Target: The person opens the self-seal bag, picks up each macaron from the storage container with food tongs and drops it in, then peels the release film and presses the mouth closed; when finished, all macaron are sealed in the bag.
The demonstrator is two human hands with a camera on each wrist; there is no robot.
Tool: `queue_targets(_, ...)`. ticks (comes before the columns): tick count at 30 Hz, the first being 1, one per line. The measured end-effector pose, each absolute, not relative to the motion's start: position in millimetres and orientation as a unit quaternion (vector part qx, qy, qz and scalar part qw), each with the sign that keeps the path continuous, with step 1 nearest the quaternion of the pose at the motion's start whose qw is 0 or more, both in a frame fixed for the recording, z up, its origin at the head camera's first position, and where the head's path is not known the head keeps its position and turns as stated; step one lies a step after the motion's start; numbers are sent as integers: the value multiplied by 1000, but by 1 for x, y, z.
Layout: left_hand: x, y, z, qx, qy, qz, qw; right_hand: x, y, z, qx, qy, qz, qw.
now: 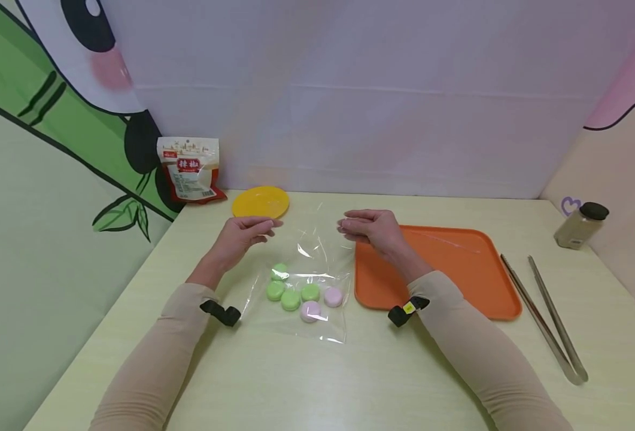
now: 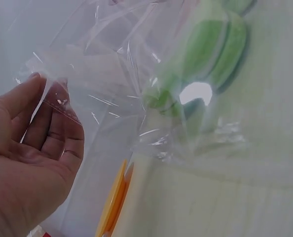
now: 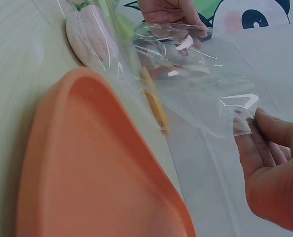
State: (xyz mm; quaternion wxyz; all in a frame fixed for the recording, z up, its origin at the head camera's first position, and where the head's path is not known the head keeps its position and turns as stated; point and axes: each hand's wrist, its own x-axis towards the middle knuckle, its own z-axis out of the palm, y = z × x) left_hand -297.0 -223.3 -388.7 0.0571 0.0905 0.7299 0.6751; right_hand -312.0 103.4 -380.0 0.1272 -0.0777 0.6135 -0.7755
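A clear plastic bag (image 1: 328, 326) lies on the table in front of me, its upper end lifted between my hands. Several green round pieces (image 1: 290, 300) and two pale purple ones (image 1: 310, 311), macaron-like, sit inside its lower half. My left hand (image 1: 246, 236) pinches the left corner of the bag's mouth between thumb and fingers, plain in the left wrist view (image 2: 43, 143). At the opposite corner, my right hand (image 1: 373, 230) pinches the film the same way, seen in the right wrist view (image 3: 274, 158).
An orange tray (image 1: 457, 269) lies right of the bag, partly under my right forearm. Metal tongs (image 1: 551, 323) rest beyond it, with a black-lidded jar (image 1: 581, 226) at the far right. Behind my left hand are a yellow plate (image 1: 260, 202) and a red-and-white food packet (image 1: 190, 170).
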Motion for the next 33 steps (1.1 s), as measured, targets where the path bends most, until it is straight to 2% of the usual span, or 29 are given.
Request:
queue_targets(9,-299,-225,-389,63,666,742,41,-320,112,-383,-61,627,-766,126)
queue_targets(33,-297,-219,-381,77,732,677,-10,-327,119,-382,-72,609,-778,139)
